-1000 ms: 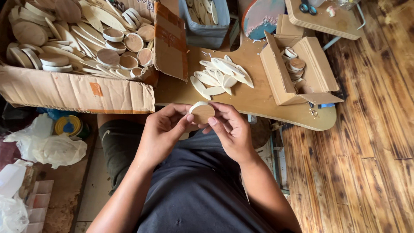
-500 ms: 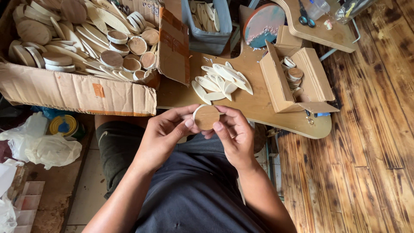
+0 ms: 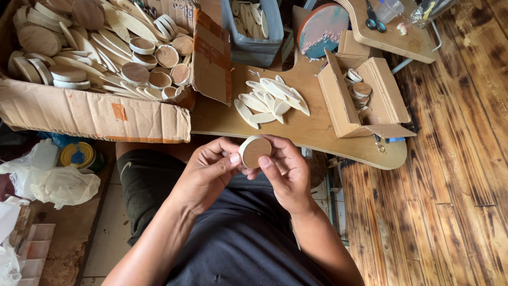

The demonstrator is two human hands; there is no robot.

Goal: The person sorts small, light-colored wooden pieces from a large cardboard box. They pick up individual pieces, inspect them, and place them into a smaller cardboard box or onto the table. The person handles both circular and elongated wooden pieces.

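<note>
Tan wood disc [image 3: 255,151] w/ pale rim — brown cardboard box [image 3: 95,114], scorched-streak floor [image 3: 450,175].

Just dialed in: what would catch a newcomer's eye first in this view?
At centre, the left hand and right hand pinch a small round wooden disc between them, over the lap. Upper left, a big cardboard box brims with wooden discs and ovals. On the board ahead lies a fan of pale oval pieces, with a small open box of discs to its right.
</note>
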